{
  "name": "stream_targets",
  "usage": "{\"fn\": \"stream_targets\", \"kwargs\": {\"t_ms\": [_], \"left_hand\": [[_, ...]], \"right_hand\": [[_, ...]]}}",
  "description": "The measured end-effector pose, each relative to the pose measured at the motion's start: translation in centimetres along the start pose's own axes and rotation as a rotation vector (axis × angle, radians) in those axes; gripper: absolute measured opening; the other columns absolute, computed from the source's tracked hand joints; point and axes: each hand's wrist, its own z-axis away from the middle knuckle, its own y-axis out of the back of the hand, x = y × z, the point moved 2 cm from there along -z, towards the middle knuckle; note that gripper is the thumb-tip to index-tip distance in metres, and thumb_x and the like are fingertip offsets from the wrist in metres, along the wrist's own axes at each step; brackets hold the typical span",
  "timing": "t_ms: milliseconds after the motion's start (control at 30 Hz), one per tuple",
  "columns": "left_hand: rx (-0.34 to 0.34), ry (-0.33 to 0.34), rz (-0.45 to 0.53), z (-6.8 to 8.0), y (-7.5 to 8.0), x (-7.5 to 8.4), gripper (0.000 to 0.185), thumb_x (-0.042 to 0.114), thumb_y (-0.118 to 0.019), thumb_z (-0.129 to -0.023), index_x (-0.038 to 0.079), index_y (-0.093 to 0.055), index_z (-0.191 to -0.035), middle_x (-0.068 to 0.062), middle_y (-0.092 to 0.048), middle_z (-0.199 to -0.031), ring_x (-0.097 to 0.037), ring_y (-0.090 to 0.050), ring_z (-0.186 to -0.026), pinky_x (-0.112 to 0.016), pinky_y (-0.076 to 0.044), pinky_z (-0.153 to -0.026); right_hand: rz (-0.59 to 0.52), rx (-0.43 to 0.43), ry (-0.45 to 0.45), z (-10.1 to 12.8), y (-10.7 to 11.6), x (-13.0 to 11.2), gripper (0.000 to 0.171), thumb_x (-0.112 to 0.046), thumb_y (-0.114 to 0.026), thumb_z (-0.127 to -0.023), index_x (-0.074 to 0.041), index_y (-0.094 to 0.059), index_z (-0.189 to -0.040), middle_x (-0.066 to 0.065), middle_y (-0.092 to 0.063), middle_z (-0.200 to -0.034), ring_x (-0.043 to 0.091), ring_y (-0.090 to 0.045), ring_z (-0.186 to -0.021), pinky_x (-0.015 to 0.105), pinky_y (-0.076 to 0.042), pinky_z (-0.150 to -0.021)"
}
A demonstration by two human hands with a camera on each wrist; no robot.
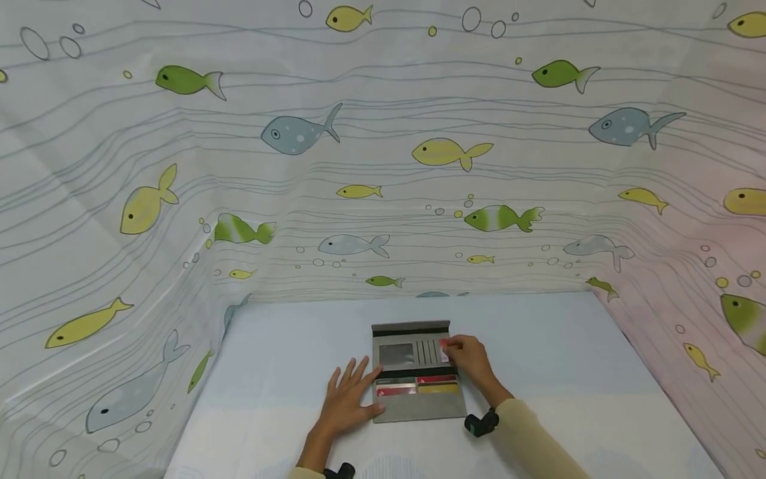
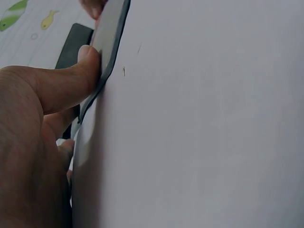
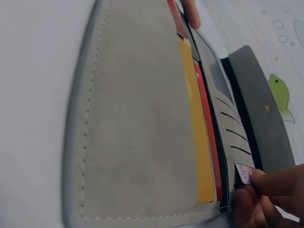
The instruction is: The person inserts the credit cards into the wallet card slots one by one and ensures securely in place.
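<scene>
Wallet: grey wallet (image 1: 417, 370) lies unfolded on the pale table (image 1: 568, 352), flap toward 12 o'clock.
Left hand: left hand (image 1: 347, 398), fingers spread flat, presses the wallet's edge at 9 o'clock.
Right hand: right hand (image 1: 473, 359) pinches a small pink card (image 1: 445, 352) at the wallet's 3 o'clock edge.
Slots: red card (image 1: 437, 380) and yellow card (image 1: 439, 388) sit tucked toward 6 o'clock.

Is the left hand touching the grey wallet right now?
Touching. The left wrist view shows the left hand with its thumb pressed on the wallet edge.
</scene>
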Motion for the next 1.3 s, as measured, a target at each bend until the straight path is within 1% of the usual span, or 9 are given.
{"fn": "stream_targets", "kwargs": {"t_ms": [67, 233, 333, 433, 600, 800, 967, 1200, 1300], "left_hand": [[0.000, 0.003, 0.001, 0.0, 0.0, 0.0, 0.076, 0.061, -0.064, -0.085, 0.027, -0.046, -0.150, -0.009, -0.031, -0.164, -0.040, -0.019, -0.153, -0.065, -0.006, -0.120], [0.003, 0.006, 0.000, -0.1, -0.2, -0.2, 0.075, 0.061, -0.064, -0.085, 0.028, -0.046, -0.150, -0.008, -0.031, -0.164, -0.040, -0.019, -0.154, -0.064, -0.005, -0.120], [0.003, 0.006, 0.000, 0.0, -0.2, -0.1, 0.075, 0.062, -0.064, -0.085, 0.027, -0.047, -0.150, -0.009, -0.031, -0.164, -0.040, -0.019, -0.153, -0.064, -0.006, -0.120], [0.003, 0.005, 0.001, 0.0, -0.2, -0.1, 0.076, 0.062, -0.064, -0.085, 0.027, -0.047, -0.150, -0.009, -0.031, -0.164, -0.040, -0.020, -0.153, -0.064, -0.006, -0.120], [0.007, 0.006, -0.010, 0.1, -0.2, 0.0, 0.076, 0.063, -0.063, -0.085, 0.028, -0.047, -0.150, -0.008, -0.032, -0.164, -0.039, -0.020, -0.153, -0.064, -0.007, -0.120], [0.008, 0.010, -0.009, -0.1, -0.2, -0.1, 0.076, 0.062, -0.065, -0.084, 0.028, -0.046, -0.150, -0.008, -0.031, -0.164, -0.039, -0.020, -0.154, -0.064, -0.006, -0.120], [0.006, 0.006, -0.006, -0.1, -0.2, -0.1, 0.076, 0.062, -0.065, -0.085, 0.029, -0.045, -0.151, -0.008, -0.031, -0.164, -0.039, -0.019, -0.154, -0.064, -0.005, -0.120], [0.005, 0.012, -0.007, 0.0, -0.2, -0.1, 0.076, 0.061, -0.065, -0.085, 0.028, -0.046, -0.151, -0.008, -0.031, -0.164, -0.039, -0.019, -0.154, -0.064, -0.006, -0.120], [0.004, 0.015, -0.009, 0.0, -0.2, -0.1, 0.076, 0.061, -0.065, -0.085, 0.029, -0.046, -0.151, -0.008, -0.031, -0.164, -0.039, -0.019, -0.154, -0.064, -0.005, -0.120]], "right_hand": [[0.000, 0.006, 0.014, 0.3, -0.1, -0.1, 0.021, -0.012, -0.068, -0.092, 0.001, -0.074, -0.107, 0.008, -0.073, -0.089, 0.014, -0.064, -0.070, 0.027, -0.056, -0.062], [-0.002, 0.011, 0.045, 0.8, -0.3, -0.2, 0.025, -0.012, -0.064, -0.095, 0.003, -0.073, -0.112, 0.008, -0.073, -0.088, 0.013, -0.063, -0.071, 0.028, -0.054, -0.061], [0.000, 0.013, 0.035, 0.9, -0.4, -0.1, 0.028, -0.014, -0.062, -0.096, 0.002, -0.072, -0.117, 0.007, -0.073, -0.088, 0.014, -0.061, -0.071, 0.026, -0.051, -0.061], [0.006, 0.024, 0.030, 1.0, -0.5, 0.1, 0.030, -0.015, -0.060, -0.097, 0.001, -0.071, -0.120, 0.009, -0.073, -0.093, 0.015, -0.059, -0.073, 0.026, -0.050, -0.062], [0.047, 0.042, 0.048, 1.1, -0.8, 0.6, 0.032, -0.017, -0.059, -0.098, -0.001, -0.070, -0.123, 0.011, -0.068, -0.101, 0.018, -0.055, -0.081, 0.026, -0.045, -0.066], [0.065, 0.033, 0.065, 1.2, -1.0, 1.0, 0.034, -0.019, -0.059, -0.098, -0.003, -0.068, -0.127, 0.011, -0.063, -0.099, 0.019, -0.050, -0.081, 0.028, -0.041, -0.064], [0.068, 0.044, 0.127, 1.3, -1.1, 1.0, 0.031, -0.015, -0.061, -0.098, 0.000, -0.068, -0.124, 0.009, -0.061, -0.094, 0.017, -0.049, -0.078, 0.027, -0.040, -0.063], [0.133, 0.038, 0.248, 1.6, -1.4, 0.9, 0.035, -0.011, -0.061, -0.097, 0.006, -0.064, -0.127, 0.009, -0.056, -0.092, 0.014, -0.046, -0.076, 0.023, -0.037, -0.060], [0.144, 0.032, 0.250, 1.8, -1.4, 0.8, 0.036, -0.011, -0.061, -0.097, 0.005, -0.063, -0.129, 0.009, -0.056, -0.093, 0.014, -0.046, -0.076, 0.021, -0.037, -0.061]]}}
